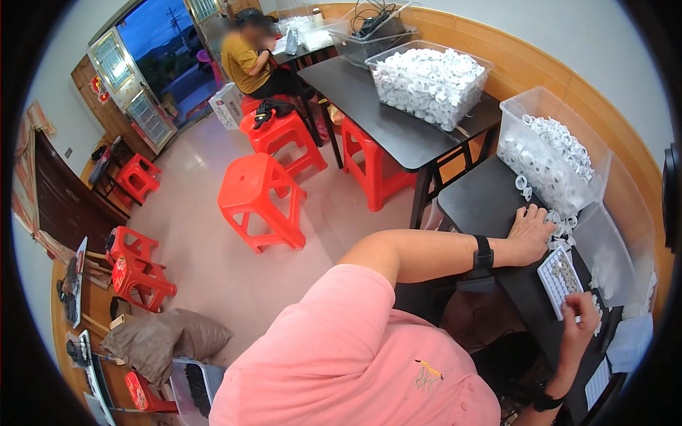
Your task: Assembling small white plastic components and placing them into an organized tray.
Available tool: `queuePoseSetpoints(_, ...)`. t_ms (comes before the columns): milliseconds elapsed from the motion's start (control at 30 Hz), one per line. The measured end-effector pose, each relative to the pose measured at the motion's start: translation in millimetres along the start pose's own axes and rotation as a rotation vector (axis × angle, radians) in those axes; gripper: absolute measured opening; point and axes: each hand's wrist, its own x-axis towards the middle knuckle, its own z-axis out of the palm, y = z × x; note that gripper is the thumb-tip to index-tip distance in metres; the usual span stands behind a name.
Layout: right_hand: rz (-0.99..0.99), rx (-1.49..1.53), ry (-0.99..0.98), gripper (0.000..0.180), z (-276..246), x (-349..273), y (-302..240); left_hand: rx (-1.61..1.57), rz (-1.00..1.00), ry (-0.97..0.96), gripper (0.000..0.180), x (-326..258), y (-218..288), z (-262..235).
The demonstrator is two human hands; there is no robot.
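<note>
My left hand (pixel 531 236) lies on the black table, its fingers stretched out and apart beside a small heap of white plastic rings (pixel 561 226). The fingertips touch or nearly touch the heap. Just nearer to me, a white gridded tray (pixel 558 282) holds many small greyish pieces. My right hand (pixel 581 318) is at the near right corner of the tray, with its fingers curled together. Whatever it pinches, if anything, is too small to make out. A clear bin (pixel 513 131) of white rings stands beyond my left hand.
Another clear bin (pixel 387 96) full of white parts stands on the farther black table (pixel 341 85). A clear box (pixel 604 245) lies right of the tray. A second white tray (pixel 598 383) lies nearer me. Red stools (pixel 245 186) stand on the floor; a person (pixel 245 60) sits farther off.
</note>
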Motion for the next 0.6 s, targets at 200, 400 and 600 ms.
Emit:
queuePoseSetpoints(200,0.112,0.077,0.027,0.006,11.2,-32.1,-3.4,-0.051,0.102,0.098,0.036,-9.9,-8.8,17.2)
queuePoseSetpoints(400,0.066,0.157,0.125,0.005,34.4,-42.5,4.8,0.025,0.173,0.139,0.044,-21.8,-14.4,-16.1)
queuePoseSetpoints(600,0.106,0.237,0.25,0.007,31.7,-51.6,7.7,-0.218,0.16,0.042,0.059,-39.7,-28.8,-64.5)
